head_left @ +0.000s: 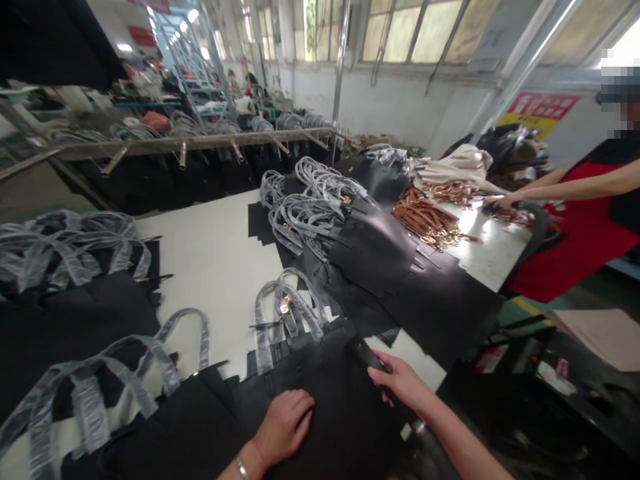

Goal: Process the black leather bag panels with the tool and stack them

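Windows [410, 33] line the wall [400, 100] beyond a white desk [215, 253], a black panel [340, 393] lying at its near side. Loosely curled, the left hand [286, 423] rests on the panel; the right hand [400, 380] grips a black tool [367, 353] at its right.

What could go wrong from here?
1. The dark tool in the right hand lies against the black panel; a slip might scuff the surface.
2. The left hand rests on that same panel, so a stray stroke could catch its fingers. I can't tell how hot or sharp the tool is.
3. Plastic-wrapped handles and a gold-coloured fitting sit by the panel's far edge and might snag.
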`<state>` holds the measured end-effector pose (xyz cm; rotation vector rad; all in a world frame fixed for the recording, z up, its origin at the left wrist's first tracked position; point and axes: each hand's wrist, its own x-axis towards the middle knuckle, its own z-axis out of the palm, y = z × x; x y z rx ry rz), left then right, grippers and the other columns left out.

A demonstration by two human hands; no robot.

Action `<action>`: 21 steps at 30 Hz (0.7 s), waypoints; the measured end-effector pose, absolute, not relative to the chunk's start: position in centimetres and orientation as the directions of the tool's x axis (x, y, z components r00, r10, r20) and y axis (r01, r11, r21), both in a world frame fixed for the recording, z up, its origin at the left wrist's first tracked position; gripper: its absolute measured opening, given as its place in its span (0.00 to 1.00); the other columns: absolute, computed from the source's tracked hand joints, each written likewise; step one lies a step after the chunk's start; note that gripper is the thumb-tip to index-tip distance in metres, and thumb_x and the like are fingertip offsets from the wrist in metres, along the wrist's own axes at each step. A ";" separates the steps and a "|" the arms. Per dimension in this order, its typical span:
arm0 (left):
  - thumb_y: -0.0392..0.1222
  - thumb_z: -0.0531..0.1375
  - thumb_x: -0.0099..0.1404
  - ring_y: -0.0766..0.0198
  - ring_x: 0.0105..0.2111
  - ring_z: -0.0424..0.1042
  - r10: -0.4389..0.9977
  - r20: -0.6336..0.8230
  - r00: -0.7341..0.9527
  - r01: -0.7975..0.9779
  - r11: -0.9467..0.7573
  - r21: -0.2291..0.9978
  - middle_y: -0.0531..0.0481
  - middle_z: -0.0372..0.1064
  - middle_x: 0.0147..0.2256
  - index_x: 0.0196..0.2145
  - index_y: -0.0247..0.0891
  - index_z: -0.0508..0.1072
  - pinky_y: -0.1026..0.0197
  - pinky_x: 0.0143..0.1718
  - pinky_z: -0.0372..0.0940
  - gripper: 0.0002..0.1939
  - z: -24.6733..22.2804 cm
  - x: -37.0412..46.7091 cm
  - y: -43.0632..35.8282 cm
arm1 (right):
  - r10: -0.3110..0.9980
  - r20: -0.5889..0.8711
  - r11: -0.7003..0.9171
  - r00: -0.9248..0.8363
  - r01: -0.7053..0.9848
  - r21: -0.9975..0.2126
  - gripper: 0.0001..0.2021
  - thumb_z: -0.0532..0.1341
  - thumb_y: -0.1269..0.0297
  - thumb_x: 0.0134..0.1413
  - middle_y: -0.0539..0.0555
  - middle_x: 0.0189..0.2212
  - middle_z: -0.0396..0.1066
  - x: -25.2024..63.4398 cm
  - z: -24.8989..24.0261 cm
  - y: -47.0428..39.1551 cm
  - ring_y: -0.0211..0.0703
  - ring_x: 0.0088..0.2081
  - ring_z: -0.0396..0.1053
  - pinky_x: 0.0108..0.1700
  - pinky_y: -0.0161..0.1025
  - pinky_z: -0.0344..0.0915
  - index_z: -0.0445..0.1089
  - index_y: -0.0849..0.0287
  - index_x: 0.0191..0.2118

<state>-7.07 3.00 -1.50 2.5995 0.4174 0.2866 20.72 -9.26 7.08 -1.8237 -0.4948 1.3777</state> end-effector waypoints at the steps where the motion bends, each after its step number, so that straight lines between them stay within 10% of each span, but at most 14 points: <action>1: 0.36 0.51 0.65 0.57 0.47 0.70 0.400 0.152 0.904 0.289 -0.832 0.473 0.43 0.70 0.47 0.49 0.41 0.69 0.51 0.49 0.67 0.15 -1.9 -6.2 2.9 | 0.697 -0.641 -0.632 0.321 -0.147 -0.761 0.27 0.62 0.58 0.48 0.43 0.20 0.65 20.8 7.0 -9.0 0.31 0.13 0.62 0.14 0.28 0.57 0.62 0.58 0.56; 6: 0.40 0.54 0.65 0.50 0.58 0.59 0.595 0.156 0.788 0.502 -0.768 0.397 0.43 0.57 0.61 0.56 0.41 0.65 0.45 0.54 0.62 0.21 -3.4 -2.5 2.5 | 0.672 -0.692 -0.674 0.264 -0.169 -0.719 0.19 0.62 0.57 0.49 0.44 0.20 0.65 21.4 6.1 -6.1 0.31 0.12 0.63 0.12 0.28 0.56 0.66 0.58 0.46; 21: 0.38 0.54 0.63 0.53 0.58 0.60 0.535 0.174 0.827 0.468 -0.825 0.317 0.46 0.57 0.61 0.58 0.43 0.63 0.49 0.56 0.60 0.24 -3.3 -2.4 1.8 | 0.647 -0.729 -0.702 0.224 -0.199 -0.684 0.16 0.62 0.53 0.51 0.46 0.19 0.67 23.5 6.2 -2.4 0.32 0.13 0.63 0.13 0.28 0.58 0.64 0.59 0.40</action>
